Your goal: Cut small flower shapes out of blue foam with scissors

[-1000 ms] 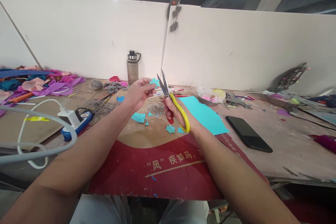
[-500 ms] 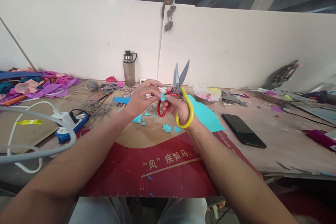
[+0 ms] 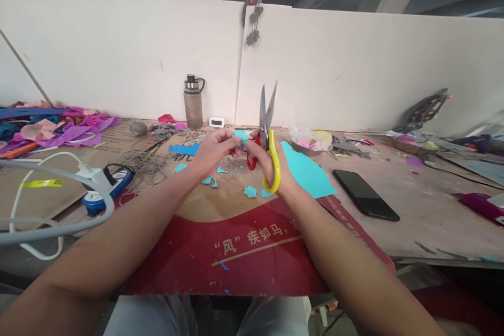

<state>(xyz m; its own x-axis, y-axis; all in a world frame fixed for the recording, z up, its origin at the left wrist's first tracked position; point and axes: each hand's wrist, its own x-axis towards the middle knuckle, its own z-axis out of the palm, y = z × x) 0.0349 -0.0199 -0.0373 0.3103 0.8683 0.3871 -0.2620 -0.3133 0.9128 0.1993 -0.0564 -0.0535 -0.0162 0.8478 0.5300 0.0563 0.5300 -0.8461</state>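
My left hand (image 3: 216, 152) is closed, with its fingertips pinching a small turquoise piece (image 3: 241, 137) that looks like felt or foam. Hooked on my right hand (image 3: 268, 165) is a pair of scissors (image 3: 273, 168) with one yellow and one red handle loop. The blades point up and stand slightly apart, away from the piece. My right fingertips also reach the turquoise piece's edge. Below the hands lies a turquoise flower-shaped cutout (image 3: 250, 191), with small scraps (image 3: 207, 180) around it. A larger turquoise sheet (image 3: 307, 170) rests beside my right wrist.
Red-printed cardboard (image 3: 255, 257) covers the table's front. A phone (image 3: 365, 195) lies at right. Behind stand a bottle (image 3: 193, 105) and a small white digital display (image 3: 216, 122). At left are a power strip (image 3: 108, 189), looped cables and coloured scraps (image 3: 74, 128).
The scissors have turned, so the yellow loop looks narrower and the blades closer together. My left hand has lowered slightly, with fingers more curled, uncovering the white display behind.
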